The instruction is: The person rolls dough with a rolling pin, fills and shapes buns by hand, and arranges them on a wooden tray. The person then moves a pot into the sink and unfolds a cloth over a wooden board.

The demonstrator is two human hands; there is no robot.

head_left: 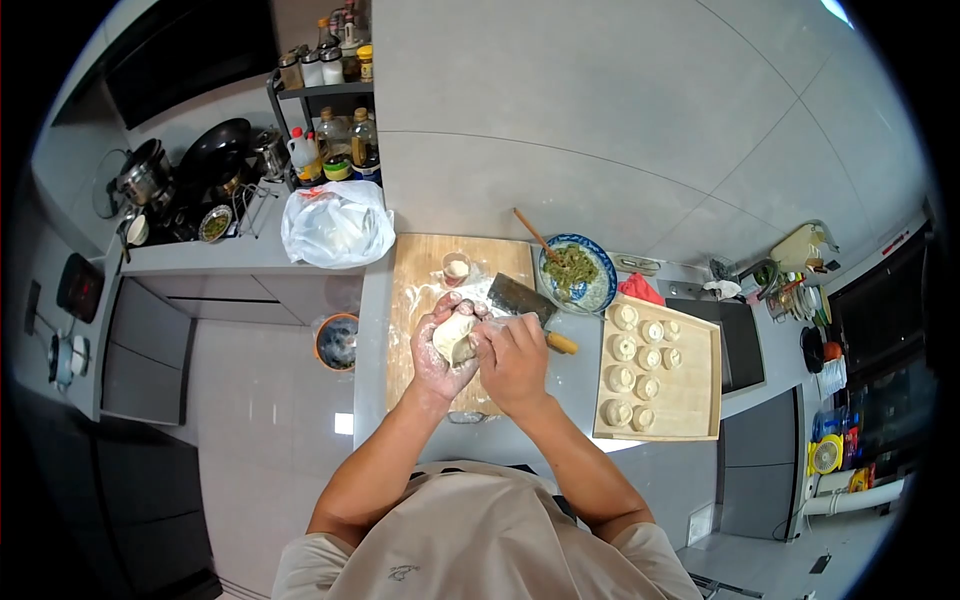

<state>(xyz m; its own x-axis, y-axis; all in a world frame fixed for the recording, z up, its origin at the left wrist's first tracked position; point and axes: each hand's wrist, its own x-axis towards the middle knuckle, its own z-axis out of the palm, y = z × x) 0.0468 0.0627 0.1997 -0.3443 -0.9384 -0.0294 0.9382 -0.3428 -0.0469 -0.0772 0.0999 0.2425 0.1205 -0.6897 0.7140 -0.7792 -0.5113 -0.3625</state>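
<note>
A pale piece of dumpling dough (454, 337) lies cupped in my floury left hand (436, 365), whose fingers curl around it. My right hand (515, 362) is closed, its fingertips pinching the dough's right edge. Whether filling sits inside the dough I cannot make out. Both hands are above a flour-dusted wooden board (415, 270). Just behind my right hand lies a cleaver (518, 297), its blade on the board. A small cup (456, 267) with something pale in it stands at the board's back.
A blue-patterned bowl (603, 290) of green filling, with a wooden utensil (532, 229) in it, stands behind the cleaver. To the right, a wooden tray (690, 410) bears several shaped dumplings (620, 378). A white plastic bag (338, 228) sits back left; an orange-rimmed bucket (337, 342) is below.
</note>
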